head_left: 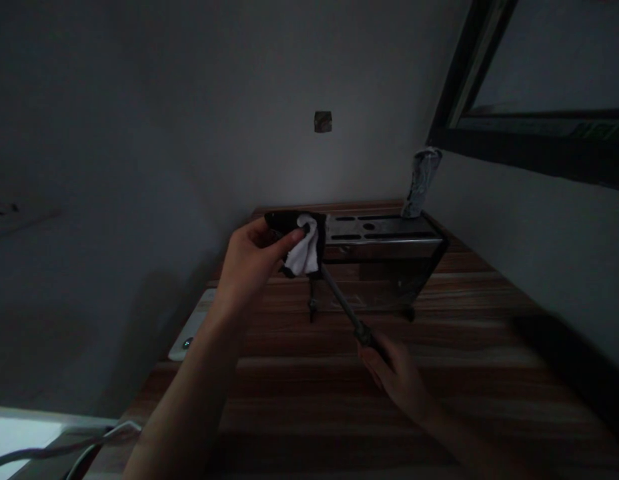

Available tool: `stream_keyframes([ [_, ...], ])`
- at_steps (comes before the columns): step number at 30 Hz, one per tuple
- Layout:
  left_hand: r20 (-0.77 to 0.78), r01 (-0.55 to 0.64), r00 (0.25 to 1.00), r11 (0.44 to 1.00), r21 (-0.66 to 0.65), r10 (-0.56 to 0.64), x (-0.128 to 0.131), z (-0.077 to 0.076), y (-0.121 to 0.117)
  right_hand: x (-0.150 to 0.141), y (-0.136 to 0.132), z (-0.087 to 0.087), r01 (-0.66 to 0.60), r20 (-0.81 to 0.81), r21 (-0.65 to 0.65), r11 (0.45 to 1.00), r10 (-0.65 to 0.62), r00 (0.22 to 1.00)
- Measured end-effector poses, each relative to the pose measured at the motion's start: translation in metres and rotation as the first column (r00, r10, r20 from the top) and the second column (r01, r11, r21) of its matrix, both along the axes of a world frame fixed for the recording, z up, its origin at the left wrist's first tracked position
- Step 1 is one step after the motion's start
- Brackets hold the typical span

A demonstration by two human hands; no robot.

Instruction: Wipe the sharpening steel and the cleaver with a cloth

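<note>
Above a wood-grain worktop point(289, 380), dim light, two bare hands at work near the middle of the view. Left hand point(253, 257): closed, thumb and fingers pinching a bunched white cloth point(304, 252) together with a dark piece point(282, 219) that shows above and around it. Make of the dark piece too shadowed to tell.

Right hand point(393, 372): wrapped round the dark handle of a tool with a slim metal rod point(342, 297). Rod slants up and leftward from the grip; its upper end meets the lower edge of the dark piece beside the cloth. Whether the two are joined, cannot tell.

Just beyond the hands, a low metal stand point(384, 248), slotted top, dark edging, legs on the worktop. Dark piece overlaps its left end in view; contact unclear. At the stand's far right corner, a pale, mottled upright item point(422, 183), leaning slightly right.

Left side: a flat white object point(192, 330) with a small round fitting, partly behind the left forearm. Lower left corner, a cable point(39, 453). Back wall point(189, 100) plain grey, bearing one small square recess point(323, 121). Right: a dark window frame point(529, 152).
</note>
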State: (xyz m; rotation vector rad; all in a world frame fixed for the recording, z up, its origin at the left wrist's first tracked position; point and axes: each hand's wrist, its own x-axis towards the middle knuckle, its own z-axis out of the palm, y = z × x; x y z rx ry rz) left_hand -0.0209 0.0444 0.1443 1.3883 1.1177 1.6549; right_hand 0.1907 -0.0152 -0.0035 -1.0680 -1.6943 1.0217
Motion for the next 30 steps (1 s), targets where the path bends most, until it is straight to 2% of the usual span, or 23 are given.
stream_keyframes([
  [5, 0.028, -0.047, 0.999, 0.998, 0.045, 0.046, -0.004, 0.005, 0.0, -0.001, 0.0, 0.002, -0.034, 0.008, -0.012, 0.999, 0.034, 0.999],
  [10, -0.006, -0.058, 0.998, 0.998, 0.027, 0.058, -0.003, 0.006, -0.001, 0.0, 0.0, 0.003, 0.005, 0.034, 0.012, 1.0, -0.006, 0.999],
  [15, -0.067, -0.018, 0.998, 0.999, -0.028, 0.016, 0.001, 0.001, -0.001, 0.0, -0.001, 0.002, -0.019, -0.006, -0.027, 0.999, 0.019, 1.0],
  [20, -0.167, 0.075, 0.982, 0.995, -0.065, -0.085, 0.019, -0.005, -0.004, 0.0, 0.0, 0.0, 0.029, -0.045, -0.043, 0.999, -0.031, 0.999],
  [27, -0.297, 0.089, 0.949, 0.994, -0.056, -0.101, 0.032, -0.001, -0.014, 0.003, 0.0, -0.003, 0.036, -0.035, -0.057, 0.998, -0.038, 0.999],
  [30, -0.317, 0.144, 0.934, 0.986, -0.088, -0.165, 0.032, -0.003, -0.015, 0.003, 0.0, -0.002, 0.031, -0.027, -0.035, 0.999, -0.032, 0.999],
])
